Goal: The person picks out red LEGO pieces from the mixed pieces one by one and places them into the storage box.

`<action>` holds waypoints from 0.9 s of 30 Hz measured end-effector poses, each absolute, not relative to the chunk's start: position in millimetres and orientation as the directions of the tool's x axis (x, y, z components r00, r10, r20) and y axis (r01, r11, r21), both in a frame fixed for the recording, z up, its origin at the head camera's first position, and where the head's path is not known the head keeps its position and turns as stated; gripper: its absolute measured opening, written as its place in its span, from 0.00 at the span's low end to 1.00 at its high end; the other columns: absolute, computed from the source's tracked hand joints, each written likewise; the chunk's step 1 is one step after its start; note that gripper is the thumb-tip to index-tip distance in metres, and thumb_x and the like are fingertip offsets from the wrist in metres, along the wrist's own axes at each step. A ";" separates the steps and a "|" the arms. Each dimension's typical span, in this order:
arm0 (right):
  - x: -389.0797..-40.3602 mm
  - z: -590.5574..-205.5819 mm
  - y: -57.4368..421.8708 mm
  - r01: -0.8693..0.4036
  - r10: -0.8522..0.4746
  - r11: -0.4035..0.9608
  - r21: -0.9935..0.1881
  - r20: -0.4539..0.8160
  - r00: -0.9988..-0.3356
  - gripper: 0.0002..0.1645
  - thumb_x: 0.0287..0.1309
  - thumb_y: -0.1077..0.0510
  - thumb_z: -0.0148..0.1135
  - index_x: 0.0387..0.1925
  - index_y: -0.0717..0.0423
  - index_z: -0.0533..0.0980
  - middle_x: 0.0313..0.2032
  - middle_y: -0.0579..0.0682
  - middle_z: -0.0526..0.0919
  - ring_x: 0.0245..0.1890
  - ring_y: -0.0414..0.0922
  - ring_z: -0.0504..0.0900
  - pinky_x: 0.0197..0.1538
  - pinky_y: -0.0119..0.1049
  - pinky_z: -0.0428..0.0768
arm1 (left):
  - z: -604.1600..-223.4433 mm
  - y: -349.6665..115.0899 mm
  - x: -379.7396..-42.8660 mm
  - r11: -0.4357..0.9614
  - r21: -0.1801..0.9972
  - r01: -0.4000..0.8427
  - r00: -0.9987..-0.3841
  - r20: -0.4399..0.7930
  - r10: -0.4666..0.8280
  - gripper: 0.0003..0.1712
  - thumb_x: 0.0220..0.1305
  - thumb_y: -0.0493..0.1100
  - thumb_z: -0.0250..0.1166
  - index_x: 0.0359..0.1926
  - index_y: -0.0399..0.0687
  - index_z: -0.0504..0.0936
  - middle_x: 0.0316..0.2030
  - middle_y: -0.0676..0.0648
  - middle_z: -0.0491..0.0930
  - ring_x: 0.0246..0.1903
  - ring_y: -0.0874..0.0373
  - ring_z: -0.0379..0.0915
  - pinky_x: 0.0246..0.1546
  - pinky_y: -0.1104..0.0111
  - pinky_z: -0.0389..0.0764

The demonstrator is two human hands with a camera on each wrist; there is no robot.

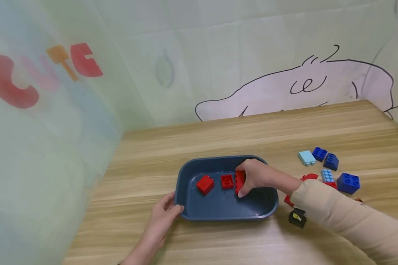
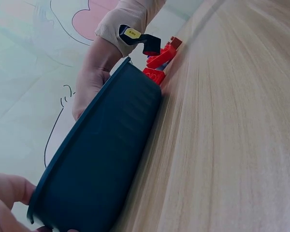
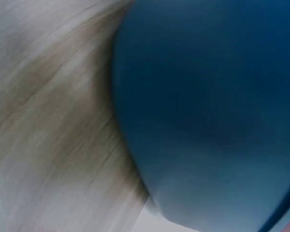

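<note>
A dark blue plastic tray (image 1: 215, 209) stands on the wooden table. My left hand (image 1: 164, 217) grips its left end, thumb over the rim; the left wrist view shows the fingers (image 2: 12, 188) at that rim. Inside the tray, my right hand (image 1: 255, 176) pinches a long red toy brick (image 1: 240, 181) between thumb and fingers. Left of it lie a small square red brick (image 1: 227, 181) and a larger red brick (image 1: 205, 184). The tray's outer wall (image 3: 208, 116) fills much of the right wrist view, hiding the right fingers there.
Right of the tray lie a pale blue brick (image 1: 306, 158), dark blue bricks (image 1: 348, 183), a light blue brick (image 1: 327, 175) and a red curved brick (image 1: 309, 177), some partly behind the right sleeve. A black strap-like piece (image 1: 297, 218) shows near the right wrist. A printed curtain (image 1: 185, 73) borders the table.
</note>
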State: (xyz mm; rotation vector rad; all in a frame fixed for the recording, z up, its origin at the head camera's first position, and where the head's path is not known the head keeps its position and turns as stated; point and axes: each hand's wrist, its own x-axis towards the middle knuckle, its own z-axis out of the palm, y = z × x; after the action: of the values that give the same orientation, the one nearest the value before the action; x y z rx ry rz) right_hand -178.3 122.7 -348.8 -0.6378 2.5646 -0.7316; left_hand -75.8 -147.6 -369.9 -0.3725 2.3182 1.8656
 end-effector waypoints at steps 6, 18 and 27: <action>-179.0 -350.1 123.5 -0.315 -0.516 0.770 -0.555 -0.253 -0.818 0.49 0.33 0.49 0.78 0.57 0.67 0.70 0.48 0.56 0.79 0.43 0.46 0.74 0.44 0.38 0.79 | -370.2 -147.3 -75.9 0.199 0.937 -0.287 -0.957 -0.270 -0.109 0.33 0.53 0.31 0.56 0.62 0.28 0.63 0.55 0.32 0.70 0.50 0.48 0.71 0.47 0.65 0.77; -179.5 -345.3 133.1 -0.281 -0.559 0.667 -0.690 -0.214 -0.801 0.43 0.39 0.55 0.75 0.57 0.69 0.70 0.54 0.61 0.76 0.51 0.55 0.75 0.48 0.42 0.78 | -371.8 -147.3 -75.3 0.205 0.943 -0.261 -0.964 -0.243 -0.110 0.32 0.52 0.31 0.56 0.61 0.27 0.64 0.54 0.32 0.71 0.49 0.49 0.71 0.46 0.67 0.77; -177.1 -331.7 146.2 -0.313 -0.621 0.593 -0.742 -0.174 -0.764 0.39 0.44 0.57 0.72 0.57 0.69 0.69 0.55 0.63 0.74 0.55 0.58 0.73 0.47 0.41 0.79 | -370.9 -145.9 -76.4 0.204 0.941 -0.270 -0.961 -0.251 -0.116 0.32 0.52 0.31 0.56 0.61 0.27 0.65 0.53 0.32 0.71 0.48 0.50 0.72 0.46 0.67 0.77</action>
State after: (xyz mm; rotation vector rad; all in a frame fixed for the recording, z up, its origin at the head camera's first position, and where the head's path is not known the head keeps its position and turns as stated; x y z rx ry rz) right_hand -177.1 146.2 -331.7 -0.7483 2.4062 -1.0037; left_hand -76.4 -145.9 -370.9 -0.3766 2.3379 1.8688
